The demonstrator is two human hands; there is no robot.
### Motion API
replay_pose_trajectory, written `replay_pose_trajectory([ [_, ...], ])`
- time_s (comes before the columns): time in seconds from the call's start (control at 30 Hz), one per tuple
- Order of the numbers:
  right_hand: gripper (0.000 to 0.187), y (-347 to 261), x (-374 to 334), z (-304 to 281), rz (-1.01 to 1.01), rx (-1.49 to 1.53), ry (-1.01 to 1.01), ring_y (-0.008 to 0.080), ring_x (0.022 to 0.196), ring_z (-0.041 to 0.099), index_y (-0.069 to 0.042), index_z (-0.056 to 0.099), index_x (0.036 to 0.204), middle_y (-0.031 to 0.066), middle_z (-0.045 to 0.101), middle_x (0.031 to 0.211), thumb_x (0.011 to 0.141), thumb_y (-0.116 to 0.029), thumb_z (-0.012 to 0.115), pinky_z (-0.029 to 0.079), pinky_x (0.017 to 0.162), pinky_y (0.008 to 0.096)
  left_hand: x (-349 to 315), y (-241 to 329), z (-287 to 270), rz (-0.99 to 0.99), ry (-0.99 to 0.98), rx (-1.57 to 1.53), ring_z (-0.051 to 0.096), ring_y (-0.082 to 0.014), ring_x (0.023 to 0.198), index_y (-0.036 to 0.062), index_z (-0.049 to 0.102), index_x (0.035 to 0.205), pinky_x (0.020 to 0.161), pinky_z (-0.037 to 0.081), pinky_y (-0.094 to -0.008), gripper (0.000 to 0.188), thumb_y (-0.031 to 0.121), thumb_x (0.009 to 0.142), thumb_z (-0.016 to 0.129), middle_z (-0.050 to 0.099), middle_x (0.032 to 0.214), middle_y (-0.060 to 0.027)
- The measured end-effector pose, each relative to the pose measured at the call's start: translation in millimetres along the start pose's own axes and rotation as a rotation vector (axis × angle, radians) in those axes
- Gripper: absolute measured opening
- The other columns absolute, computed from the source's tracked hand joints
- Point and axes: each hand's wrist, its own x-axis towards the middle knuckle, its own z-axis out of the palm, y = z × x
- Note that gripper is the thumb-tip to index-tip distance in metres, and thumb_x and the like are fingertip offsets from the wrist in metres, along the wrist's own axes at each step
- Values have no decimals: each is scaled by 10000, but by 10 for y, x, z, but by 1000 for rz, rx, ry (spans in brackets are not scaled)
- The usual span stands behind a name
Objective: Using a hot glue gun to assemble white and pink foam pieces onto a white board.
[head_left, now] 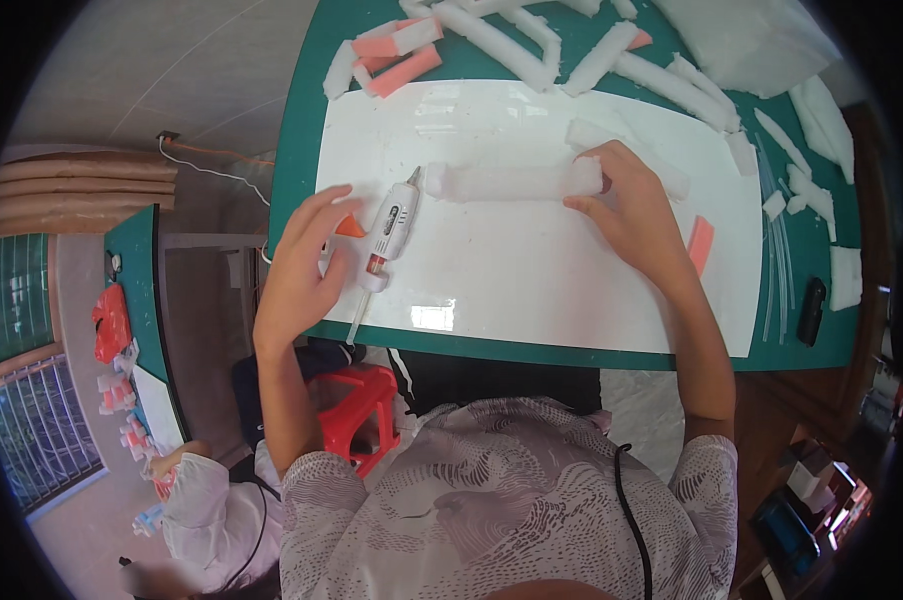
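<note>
A long white fluffy padding strip point(517, 183) lies across the white board, roughly level from left to right. My right hand point(627, 200) has its thumb and fingers around the strip's right end. A white hot glue gun point(392, 225) with an orange trigger rests on the board near the strip's left end, its nozzle pointing away from me. From its rear a clear glue stick point(360, 315) sticks out. Beside the trigger is my left hand point(307, 255), fingers curved and apart, with nothing visibly gripped. Its fingertips come close to the trigger; whether they touch it I cannot tell.
The white board point(532, 290) lies on a green table point(297, 110). White and pink foam pieces point(492, 40) are heaped along the far edge. At right are a pink strip point(701, 245), clear glue sticks point(780, 260) and a black object point(812, 312). A red stool point(357, 410) stands below.
</note>
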Motion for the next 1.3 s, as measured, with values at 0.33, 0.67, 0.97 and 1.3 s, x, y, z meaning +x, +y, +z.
replay_pose_trajectory([
  [0.33, 376, -40, 0, -1, 27, -11, 38, 253, 802, 570, 34, 614, 1098, 142, 596, 991, 794, -129, 763, 485, 725, 321, -122, -74, 122, -22, -131, 258, 524, -343, 1183, 56, 537, 1267, 1000, 412, -428, 584, -103, 704, 548, 503, 1334, -153],
  [0.67, 369, -5, -17, 13, 3, -2, 45, 256, 797, 563, 34, 601, 1083, 137, 587, 970, 799, -142, 758, 480, 723, 324, -245, -58, 126, 76, 20, 504, 576, -320, 1046, 44, 585, 1167, 851, 483, -422, 499, -1, 672, 634, 547, 1181, -151],
  [0.97, 345, 17, -12, 15, 29, 13, 31, 262, 793, 557, 35, 598, 1053, 140, 585, 961, 804, -145, 754, 474, 720, 329, -327, 246, 81, 54, 123, 178, 652, -356, 846, -19, 583, 1153, 729, 530, -389, 453, 172, 762, 713, 638, 991, -192],
  [1.3, 346, 8, -26, 25, 12, 7, 38, 278, 824, 583, 36, 599, 1065, 148, 597, 992, 814, -150, 748, 492, 741, 335, -307, 238, 151, 147, 126, 266, 614, -305, 650, -7, 602, 1069, 562, 480, -394, 451, 116, 660, 749, 601, 794, -124],
])
